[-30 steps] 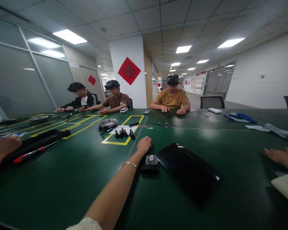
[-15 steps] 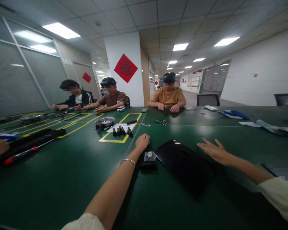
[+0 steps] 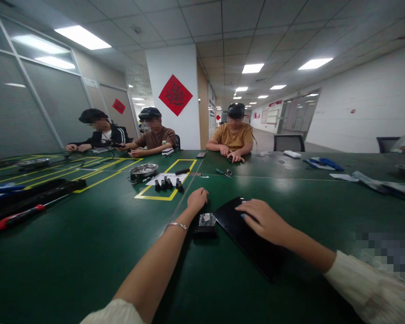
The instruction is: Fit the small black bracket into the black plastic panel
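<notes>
- Head view, left hand (image 3: 197, 200): fingers loosely curled, on or just above the green table (image 3: 87, 265); cannot tell whether anything is inside the curl.
- Right hand (image 3: 262, 218): fingers extended and a little spread, grasping nothing visible, over the upper right part of the panel; contact seems likely, though the angle leaves it unsure.
- Glossy black curved panel (image 3: 238, 229): lying on the table in front of the person, partly covered by the right hand and forearm.
- Small black box (image 3: 205, 232): just left of the panel, near the left wrist; small clear plastic bag (image 3: 207, 219) at its top.
- Short black cylindrical pieces (image 3: 168, 183): a cluster, beyond and left of the left hand, within a yellow tape outline (image 3: 155, 197).
- Round shiny metal bowl (image 3: 144, 170): left of the cluster.
- Red-and-black-handled screwdriver (image 3: 18, 218): far left, beside a long black tray-like case (image 3: 54, 189).
- Person in a tan shirt (image 3: 234, 135): seated across the table, both hands near its far edge.
</notes>
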Tool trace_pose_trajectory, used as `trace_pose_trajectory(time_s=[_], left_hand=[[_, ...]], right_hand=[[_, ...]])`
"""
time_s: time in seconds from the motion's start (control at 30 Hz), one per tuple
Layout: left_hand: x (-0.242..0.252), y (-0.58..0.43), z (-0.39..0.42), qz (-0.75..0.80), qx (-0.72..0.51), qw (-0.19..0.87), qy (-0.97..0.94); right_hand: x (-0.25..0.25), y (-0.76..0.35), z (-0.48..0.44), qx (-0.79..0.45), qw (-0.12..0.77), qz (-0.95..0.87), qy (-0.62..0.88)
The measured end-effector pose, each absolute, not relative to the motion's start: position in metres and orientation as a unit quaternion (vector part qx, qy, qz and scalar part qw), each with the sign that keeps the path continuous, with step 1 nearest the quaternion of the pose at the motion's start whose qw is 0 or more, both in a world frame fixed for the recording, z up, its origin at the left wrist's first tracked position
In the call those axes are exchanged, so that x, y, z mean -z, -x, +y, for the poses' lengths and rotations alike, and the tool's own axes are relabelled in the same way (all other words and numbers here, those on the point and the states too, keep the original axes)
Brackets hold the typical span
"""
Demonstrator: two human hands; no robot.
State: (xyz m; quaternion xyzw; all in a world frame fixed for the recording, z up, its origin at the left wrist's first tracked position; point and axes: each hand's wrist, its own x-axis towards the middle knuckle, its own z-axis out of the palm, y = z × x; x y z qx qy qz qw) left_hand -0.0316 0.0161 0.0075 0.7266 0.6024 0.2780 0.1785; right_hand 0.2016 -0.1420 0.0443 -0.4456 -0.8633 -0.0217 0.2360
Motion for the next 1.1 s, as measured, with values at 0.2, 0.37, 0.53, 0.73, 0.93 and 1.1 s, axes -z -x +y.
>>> trace_pose_trajectory(time_s=[0.2, 0.37, 0.53, 0.73, 0.93, 1.1], left_hand=[[-0.009, 0.031, 0.013, 0.598, -0.279, 0.168, -0.732], [-0.007, 0.031, 0.016, 0.597, -0.279, 0.161, -0.735], [-0.005, 0.031, 0.018, 0.594, -0.281, 0.168, -0.735], [-0.006, 0.029, 0.017, 0.596, -0.277, 0.171, -0.734], [-0.011, 0.029, 0.014, 0.601, -0.259, 0.182, -0.734], [-0.014, 0.028, 0.012, 0.596, -0.255, 0.178, -0.740]], right_hand=[[-0.031, -0.106, -0.158, 0.026, 0.192, -0.904, 0.381], [-0.021, -0.092, -0.164, 0.043, 0.177, -0.912, 0.368], [-0.042, -0.099, -0.184, -0.007, 0.188, -0.937, 0.294], [-0.079, -0.130, -0.164, -0.186, 0.272, -0.843, 0.426], [-0.109, -0.189, -0.129, -0.439, 0.258, -0.655, 0.558], [-0.112, -0.221, -0.121, -0.419, 0.318, -0.588, 0.614]])
